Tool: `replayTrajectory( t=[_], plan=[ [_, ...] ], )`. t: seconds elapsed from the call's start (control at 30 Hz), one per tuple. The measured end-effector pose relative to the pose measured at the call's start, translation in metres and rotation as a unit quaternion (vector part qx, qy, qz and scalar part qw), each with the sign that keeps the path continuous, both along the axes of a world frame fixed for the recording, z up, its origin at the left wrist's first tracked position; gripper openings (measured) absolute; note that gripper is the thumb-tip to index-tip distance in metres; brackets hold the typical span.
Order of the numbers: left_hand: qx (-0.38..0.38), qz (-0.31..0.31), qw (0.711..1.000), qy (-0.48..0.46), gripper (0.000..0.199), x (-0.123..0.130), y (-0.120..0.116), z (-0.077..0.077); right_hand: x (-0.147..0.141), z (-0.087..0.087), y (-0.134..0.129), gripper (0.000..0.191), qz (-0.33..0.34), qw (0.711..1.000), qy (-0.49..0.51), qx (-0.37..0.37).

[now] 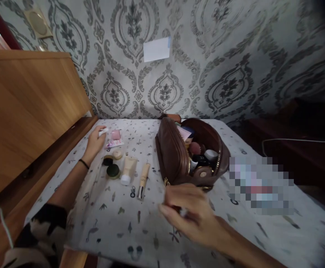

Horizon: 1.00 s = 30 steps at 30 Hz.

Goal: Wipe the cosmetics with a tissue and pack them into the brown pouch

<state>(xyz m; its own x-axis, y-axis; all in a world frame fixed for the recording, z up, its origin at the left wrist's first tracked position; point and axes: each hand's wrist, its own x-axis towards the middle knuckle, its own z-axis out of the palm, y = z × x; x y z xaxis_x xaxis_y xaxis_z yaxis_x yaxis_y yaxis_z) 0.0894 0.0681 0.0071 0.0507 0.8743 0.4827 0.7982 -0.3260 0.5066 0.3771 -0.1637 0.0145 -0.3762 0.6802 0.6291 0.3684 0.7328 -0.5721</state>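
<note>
At the far left of the table my left hand (96, 138) closes its fingers around a small white item (103, 131), its kind unclear. Right beside it lie a pink jar (116, 134) and a flat patterned tube (115, 143). My right hand (192, 212) is curled in front of the brown makeup bag (172, 150), slightly blurred; a pale bit shows between its fingers. The bag is unzipped and full of cosmetics, among them a pink fluffy brush (195, 148). Between my hands lie a cream tube with a white cap (129, 167) and a slim beige tube (144, 176).
Two dark round containers (113, 171) and a small cream-coloured pot (117, 154) stand near my left forearm. A wooden cabinet (31, 111) borders the left side, and a patterned wall (165, 89) the back. A pixelated patch (260, 186) hides something at right.
</note>
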Motion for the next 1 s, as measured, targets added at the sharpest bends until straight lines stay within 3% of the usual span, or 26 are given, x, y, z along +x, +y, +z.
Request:
replayTrajectory(
  t=[0.1, 0.2, 0.4, 0.57, 0.73, 0.87, 0.93, 1.0],
  plan=[
    [-0.039, -0.009, 0.998, 0.057, 0.05, 0.006, 0.038, 0.0, -0.029, -0.024, 0.02, 0.043, 0.037, 0.994, 0.028, -0.098],
    [-0.085, -0.041, 0.987, 0.129, 0.055, 0.015, 0.059, -0.006, -0.047, -0.046, 0.033, 0.042, 0.042, 0.983, 0.03, -0.176],
    [-0.167, -0.061, 0.954, 0.24, 0.053, 0.027, 0.067, -0.023, -0.05, -0.066, 0.031, 0.043, 0.017, 0.97, 0.057, -0.236],
    [-0.153, -0.035, 0.949, 0.273, 0.041, 0.033, 0.063, -0.027, -0.047, -0.078, 0.025, 0.042, -0.001, 0.964, 0.103, -0.246],
    [-0.09, -0.035, 0.967, 0.238, 0.032, 0.035, 0.055, -0.016, -0.049, -0.1, 0.028, 0.038, 0.016, 0.97, 0.124, -0.207],
    [-0.047, -0.04, 0.984, 0.165, 0.026, 0.03, 0.05, -0.003, -0.055, -0.125, 0.04, 0.046, 0.025, 0.955, 0.099, -0.279],
    [-0.036, -0.026, 0.997, 0.06, 0.028, 0.025, 0.044, 0.001, -0.058, -0.136, 0.047, 0.048, 0.015, 0.946, 0.101, -0.306],
    [-0.025, 0.022, 0.999, 0.014, 0.034, 0.017, 0.033, 0.002, -0.062, -0.144, 0.052, 0.045, 0.001, 0.943, 0.109, -0.315]
  ],
)
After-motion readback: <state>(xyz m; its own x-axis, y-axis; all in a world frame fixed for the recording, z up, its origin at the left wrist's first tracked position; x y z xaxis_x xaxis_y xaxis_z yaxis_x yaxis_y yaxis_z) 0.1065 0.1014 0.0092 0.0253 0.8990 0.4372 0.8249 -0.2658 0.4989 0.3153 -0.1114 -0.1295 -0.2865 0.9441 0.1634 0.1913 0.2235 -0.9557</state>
